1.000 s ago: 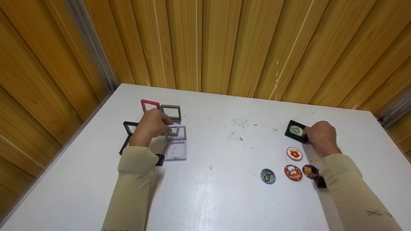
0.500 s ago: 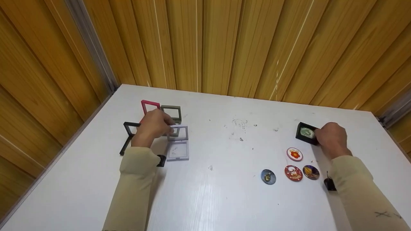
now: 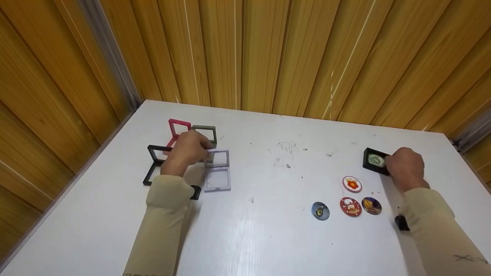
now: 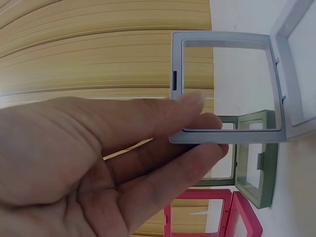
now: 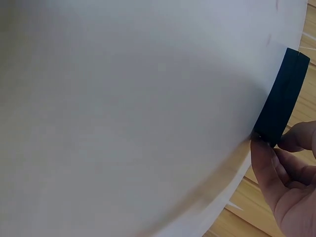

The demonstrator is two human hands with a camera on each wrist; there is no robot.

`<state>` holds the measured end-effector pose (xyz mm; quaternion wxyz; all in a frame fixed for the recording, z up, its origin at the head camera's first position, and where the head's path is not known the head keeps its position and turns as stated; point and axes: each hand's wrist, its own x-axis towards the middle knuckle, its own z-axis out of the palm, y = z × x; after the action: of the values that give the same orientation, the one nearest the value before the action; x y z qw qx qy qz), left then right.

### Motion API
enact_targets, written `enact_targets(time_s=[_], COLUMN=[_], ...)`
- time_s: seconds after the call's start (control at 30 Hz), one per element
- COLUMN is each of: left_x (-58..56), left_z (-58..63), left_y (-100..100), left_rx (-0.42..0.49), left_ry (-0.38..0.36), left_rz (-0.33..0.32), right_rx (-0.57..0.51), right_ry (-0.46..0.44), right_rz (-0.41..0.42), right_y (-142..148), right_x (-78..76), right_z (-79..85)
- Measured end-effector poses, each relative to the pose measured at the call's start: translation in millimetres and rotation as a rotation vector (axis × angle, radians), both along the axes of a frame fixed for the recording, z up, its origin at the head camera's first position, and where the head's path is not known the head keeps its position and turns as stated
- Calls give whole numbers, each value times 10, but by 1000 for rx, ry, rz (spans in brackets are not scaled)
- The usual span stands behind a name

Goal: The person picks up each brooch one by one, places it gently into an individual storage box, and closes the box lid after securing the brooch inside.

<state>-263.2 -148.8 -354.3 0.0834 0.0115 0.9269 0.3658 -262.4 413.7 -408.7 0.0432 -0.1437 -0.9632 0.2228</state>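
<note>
My left hand [image 3: 188,150] pinches a lilac-grey hinged display frame [image 3: 218,188], which stands folded open on the white table. In the left wrist view, thumb and fingertips grip a corner of the upright half of that frame [image 4: 224,37]. On the right, my right hand [image 3: 407,168] holds a black display frame [image 3: 371,168] by its near right corner. A round green badge [image 3: 376,160] shows in its window. Seen from the right wrist, the black frame [image 5: 282,94] is edge-on and closed, pinched between thumb and fingers.
Beyond the left hand stand an open red frame [image 3: 180,122] and an olive-green one [image 3: 206,127]; an open black frame [image 3: 158,147] is to the left. Several badges lie at right: flower [image 3: 352,184], red [image 3: 350,206], dark [image 3: 371,206] and blue [image 3: 320,211]. A wood-look wall [image 3: 261,53] borders the table.
The left hand has shifted the lilac-grey frame slightly right, away from the other frames. My right hand has carried the black frame further right, away from the badges.
</note>
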Motion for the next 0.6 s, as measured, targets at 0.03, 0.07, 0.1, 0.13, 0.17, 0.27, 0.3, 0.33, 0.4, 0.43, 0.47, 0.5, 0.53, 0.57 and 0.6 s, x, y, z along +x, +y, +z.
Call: enact_targets(time_s=[0.03, 0.07, 0.1, 0.13, 0.17, 0.27, 0.3, 0.33, 0.4, 0.43, 0.47, 0.5, 0.53, 0.57, 0.6], left_x=[-2, 0, 0, 1, 2, 3, -1, -3, -9, -12, -11, -11, -9, -5, -3], left_z=[-2, 0, 0, -2, -4, -12, -16, -18, -21, -22, -22, -23, -25, -25, -26], left_y=[8, 17, 24, 31, 37, 52, 56, 60, 67, 70, 74, 76, 78, 82, 87], left_rx=[6, 10, 16, 19, 19, 19, 19, 18, 20, 20, 20, 20, 21, 22, 22], left_ry=[0, -1, -2, -2, -2, -3, -4, -4, -5, -5, -4, -2, 0, 1, 1], left_rz=[-3, -3, -4, -6, -6, -11, -12, -15, -18, -19, -22, -24, -27, -26, -24], right_rx=[0, 0, 0, 0, -1, -2, -3, -5, -16, -25, -36, -47, -61, -73, -85], right_ry=[9, 17, 20, 21, 17, -1, -2, 1, 4, 9, 13, 16, 14, 14, 19], right_rz=[4, 7, 10, 10, 8, 1, 0, 0, -2, -3, -4, -6, -12, -18, -25], right_y=[2, 4, 5, 5, 5, 10, 16, 21, 33, 39, 41, 43, 43, 42, 41], right_x=[7, 12, 16, 19, 20, 19, 18, 19, 23, 26, 29, 33, 39, 46, 52], right_z=[-5, -7, -8, -9, -8, -10, -15, -21, -30, -34, -35, -35, -31, -27, -23])
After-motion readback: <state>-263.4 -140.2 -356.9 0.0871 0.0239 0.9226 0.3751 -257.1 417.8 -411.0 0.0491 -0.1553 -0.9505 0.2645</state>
